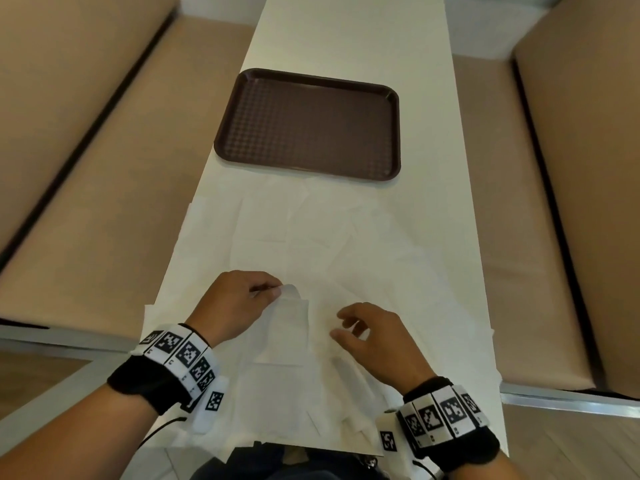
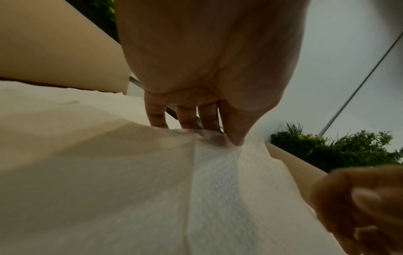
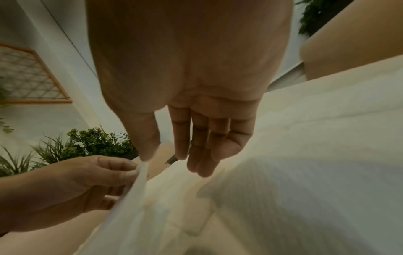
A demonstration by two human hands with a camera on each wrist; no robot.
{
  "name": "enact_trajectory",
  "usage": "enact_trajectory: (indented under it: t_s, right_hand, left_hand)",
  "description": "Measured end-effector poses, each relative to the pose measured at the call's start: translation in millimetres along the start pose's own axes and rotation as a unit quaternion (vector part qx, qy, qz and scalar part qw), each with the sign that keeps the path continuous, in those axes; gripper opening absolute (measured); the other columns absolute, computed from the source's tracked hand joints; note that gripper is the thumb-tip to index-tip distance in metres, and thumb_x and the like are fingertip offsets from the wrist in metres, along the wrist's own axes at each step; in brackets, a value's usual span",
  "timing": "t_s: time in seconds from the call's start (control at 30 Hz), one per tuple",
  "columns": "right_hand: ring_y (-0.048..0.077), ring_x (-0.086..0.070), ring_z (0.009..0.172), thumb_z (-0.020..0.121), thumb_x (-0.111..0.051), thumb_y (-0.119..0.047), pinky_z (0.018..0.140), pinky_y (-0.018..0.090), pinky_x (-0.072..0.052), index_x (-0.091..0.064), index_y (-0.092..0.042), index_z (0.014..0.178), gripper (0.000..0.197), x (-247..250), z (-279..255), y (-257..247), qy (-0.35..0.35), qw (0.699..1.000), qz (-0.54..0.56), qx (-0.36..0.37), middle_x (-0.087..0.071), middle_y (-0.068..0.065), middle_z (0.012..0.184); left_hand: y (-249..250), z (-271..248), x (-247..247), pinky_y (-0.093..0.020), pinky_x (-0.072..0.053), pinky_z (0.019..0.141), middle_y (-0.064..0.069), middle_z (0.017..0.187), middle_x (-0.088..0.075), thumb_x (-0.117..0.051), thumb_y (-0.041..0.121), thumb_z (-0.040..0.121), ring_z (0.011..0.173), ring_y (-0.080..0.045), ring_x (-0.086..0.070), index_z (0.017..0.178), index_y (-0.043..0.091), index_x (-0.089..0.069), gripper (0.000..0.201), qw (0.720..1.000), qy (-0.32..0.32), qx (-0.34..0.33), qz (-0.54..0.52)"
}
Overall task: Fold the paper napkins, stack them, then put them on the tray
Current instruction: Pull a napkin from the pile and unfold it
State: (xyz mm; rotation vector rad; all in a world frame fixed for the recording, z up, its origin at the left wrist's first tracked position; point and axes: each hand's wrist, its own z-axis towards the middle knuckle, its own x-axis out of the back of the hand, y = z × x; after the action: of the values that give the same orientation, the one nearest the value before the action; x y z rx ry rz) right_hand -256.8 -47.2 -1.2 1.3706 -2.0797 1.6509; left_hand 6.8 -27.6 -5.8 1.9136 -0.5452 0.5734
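My left hand [image 1: 235, 303] pinches the far corner of a white paper napkin [image 1: 285, 332] between thumb and fingertips, lifting that corner a little off the white table [image 1: 346, 39] while the rest of the sheet slopes down toward me. In the left wrist view my thumb [image 2: 236, 138] presses onto the embossed paper right at a crease, with the other fingers tucked behind the raised edge. My right hand [image 1: 375, 341] hovers just beside the napkin's right edge, fingers loosely bent and spread, holding nothing; from the right wrist view those fingers [image 3: 202, 155] hang relaxed above the paper, and I cannot tell whether the thumb brushes the lifted edge. More napkins [image 1: 311, 230] lie unfolded and overlapping across the table between my hands and the tray [image 1: 308, 124], some hanging slightly over the table's left edge. The tray is dark brown with a textured bottom, sits flat farther along the table, well apart from both hands, and has no napkin on it. Tan cushioned benches [image 1: 79, 140] run along both sides of the table. Black wristbands with black-and-white marker squares [image 1: 183, 355] wrap both my wrists. Green plants [image 3: 87, 143] show in the wrist views.
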Motion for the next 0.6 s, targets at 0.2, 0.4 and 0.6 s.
enact_trajectory:
  t_s: [0.2,0.4,0.6]
  right_hand:
    - [0.005,-0.066,0.083,0.087,-0.074,-0.048,0.080,0.026,-0.057,-0.068,-0.031,0.113,0.032,-18,20,-24,-0.008,0.999,0.049,-0.021,-0.070,-0.012,0.093]
    - [0.008,-0.067,0.076,0.094,-0.069,-0.027,0.076,0.034,-0.059,-0.076,-0.022,0.092,0.010,-25,27,-13,0.067,0.996,0.063,-0.018,-0.073,-0.010,0.081]
    - [0.000,-0.066,0.082,0.094,-0.070,-0.023,0.072,0.014,-0.051,-0.072,-0.023,0.085,0.009,7,18,4,0.095,0.989,0.111,-0.008,-0.073,-0.012,0.082]
  left_hand:
    - [10,1,-11,-0.008,-0.042,0.081,0.027,0.097,-0.069,-0.066,0.033,0.096,0.097,0.007,-0.062,0.104,0.033,-0.076,0.013,1.000,-0.025,0.005,0.000]
    - [13,3,-14,-0.009,-0.044,0.082,0.028,0.095,-0.068,-0.066,0.033,0.096,0.095,0.009,-0.061,0.102,0.032,-0.076,0.012,1.000,-0.028,0.007,-0.004]
    - [7,9,-9,-0.025,-0.042,0.101,0.016,0.126,-0.060,-0.058,0.035,0.100,0.118,-0.008,-0.056,0.127,0.034,-0.065,0.028,0.999,0.014,0.008,0.049]
